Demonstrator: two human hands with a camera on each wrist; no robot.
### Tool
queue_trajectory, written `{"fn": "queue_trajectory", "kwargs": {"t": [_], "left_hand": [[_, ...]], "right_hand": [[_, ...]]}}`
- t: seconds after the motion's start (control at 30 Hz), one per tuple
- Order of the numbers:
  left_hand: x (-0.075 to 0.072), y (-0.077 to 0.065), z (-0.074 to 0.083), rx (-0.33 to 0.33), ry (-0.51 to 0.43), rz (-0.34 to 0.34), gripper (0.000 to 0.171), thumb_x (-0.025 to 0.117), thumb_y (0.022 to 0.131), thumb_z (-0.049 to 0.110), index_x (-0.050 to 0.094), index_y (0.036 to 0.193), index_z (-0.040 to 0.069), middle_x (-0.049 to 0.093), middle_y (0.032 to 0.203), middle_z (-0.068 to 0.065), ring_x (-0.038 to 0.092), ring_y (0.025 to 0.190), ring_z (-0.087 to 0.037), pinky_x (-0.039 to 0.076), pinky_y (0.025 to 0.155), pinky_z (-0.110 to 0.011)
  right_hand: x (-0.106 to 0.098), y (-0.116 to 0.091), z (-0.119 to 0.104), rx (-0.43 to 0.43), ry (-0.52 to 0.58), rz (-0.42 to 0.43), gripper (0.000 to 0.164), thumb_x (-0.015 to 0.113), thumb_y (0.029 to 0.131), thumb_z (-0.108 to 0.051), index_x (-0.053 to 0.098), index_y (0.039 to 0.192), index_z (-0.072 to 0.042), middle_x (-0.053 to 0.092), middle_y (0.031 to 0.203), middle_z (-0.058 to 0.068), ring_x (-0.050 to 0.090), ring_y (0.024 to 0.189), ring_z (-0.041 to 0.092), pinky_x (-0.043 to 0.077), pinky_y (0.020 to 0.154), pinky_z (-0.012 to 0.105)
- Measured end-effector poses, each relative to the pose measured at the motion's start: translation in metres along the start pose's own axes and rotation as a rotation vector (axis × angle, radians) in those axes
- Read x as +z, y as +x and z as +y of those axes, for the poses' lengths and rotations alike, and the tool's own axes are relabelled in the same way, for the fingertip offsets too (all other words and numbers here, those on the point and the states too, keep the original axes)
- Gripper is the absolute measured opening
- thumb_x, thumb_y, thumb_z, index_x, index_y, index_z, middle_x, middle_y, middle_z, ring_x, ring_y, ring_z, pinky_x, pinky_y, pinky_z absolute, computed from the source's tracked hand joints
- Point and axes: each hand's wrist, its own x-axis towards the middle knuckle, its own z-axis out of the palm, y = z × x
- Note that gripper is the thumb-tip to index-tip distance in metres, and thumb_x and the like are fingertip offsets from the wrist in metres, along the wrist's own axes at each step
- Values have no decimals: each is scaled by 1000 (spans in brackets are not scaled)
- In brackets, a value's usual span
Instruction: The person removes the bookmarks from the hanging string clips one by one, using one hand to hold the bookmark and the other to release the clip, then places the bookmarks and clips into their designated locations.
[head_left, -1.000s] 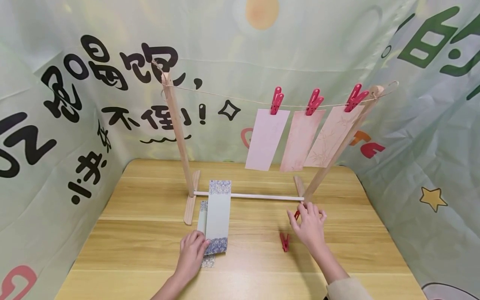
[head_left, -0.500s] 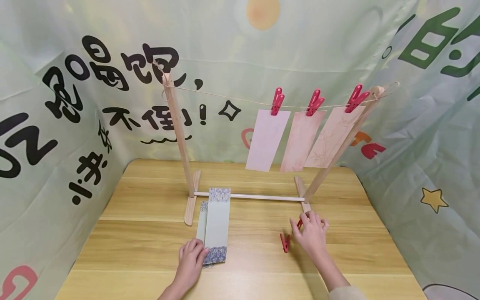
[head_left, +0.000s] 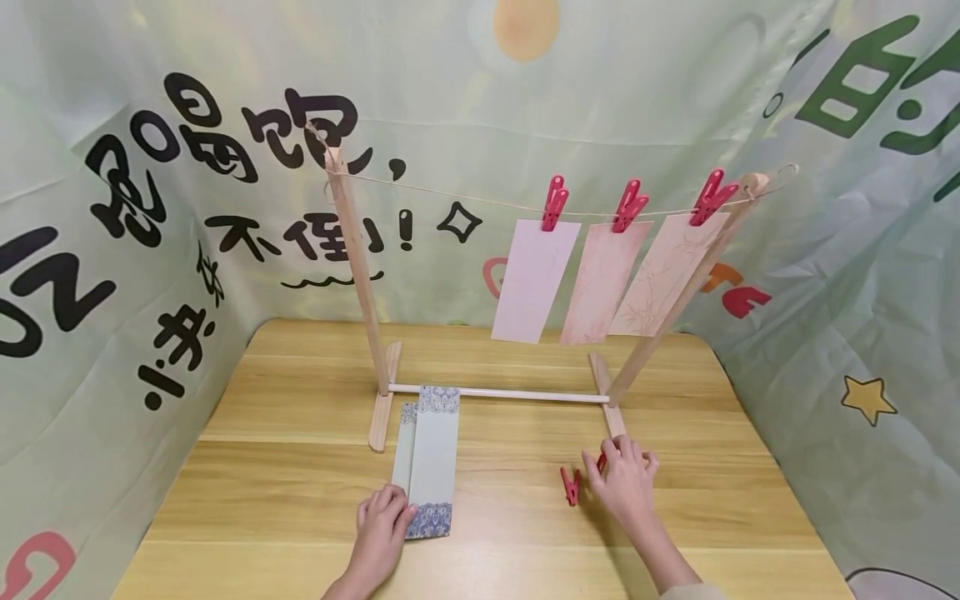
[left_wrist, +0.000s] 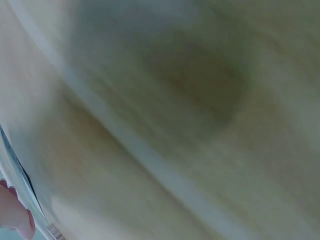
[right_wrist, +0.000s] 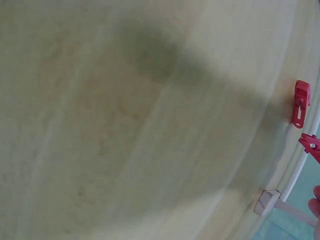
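Observation:
My left hand (head_left: 381, 527) rests its fingertips on the near end of a pale green paper strip with blue patterned ends (head_left: 433, 462). This strip lies on the wooden table (head_left: 300, 467), overlapping a second similar strip (head_left: 406, 446). My right hand (head_left: 624, 482) pinches a red clothespin (head_left: 601, 461) just above the table, near the rack's right foot (head_left: 613, 415). Another red clothespin (head_left: 571, 486) lies loose just left of that hand. In the right wrist view, the loose clothespin (right_wrist: 300, 104) and the held clothespin (right_wrist: 311, 145) show at the right edge. The left wrist view is blurred.
A wooden drying rack (head_left: 358, 275) stands mid-table with a string (head_left: 450, 193) between its posts. Three pinkish paper strips (head_left: 534, 279) hang from red clothespins (head_left: 554, 202) on the right half of the string. Green printed cloth (head_left: 112, 208) walls in the table on three sides.
Both hands drew back toward the near edge. The left hand slid the top green strip nearer. The right hand came away from the rack's foot with the clothespin.

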Motion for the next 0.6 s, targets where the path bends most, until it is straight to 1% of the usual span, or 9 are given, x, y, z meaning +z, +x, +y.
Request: {"fn": "queue_trajectory", "kwargs": {"t": [0.17,0.33,0.6], "left_hand": [[0,-2,-1,-3,16,-4,19,66,79,9,53,69,19,50,88,6,48,85,-15,25,80,-38],[1,-3,-1,-7,21,-5,23,66,79,9,50,66,19,50,88,5,47,83,-15,25,80,-39],[0,-3,-2,-24,66,-22,25,67,78,10,48,64,19,50,88,3,47,84,-18,26,80,-42]], "right_hand": [[3,-3,2,16,-8,-31,30,60,82,-35,57,83,-5,51,94,11,46,93,32,22,83,54],[4,-6,3,35,-6,-51,32,59,83,-36,58,87,-4,51,95,12,46,93,31,22,84,54],[7,-9,4,37,-25,-55,32,60,83,-36,58,84,-5,51,93,11,47,91,31,23,84,54]]}}
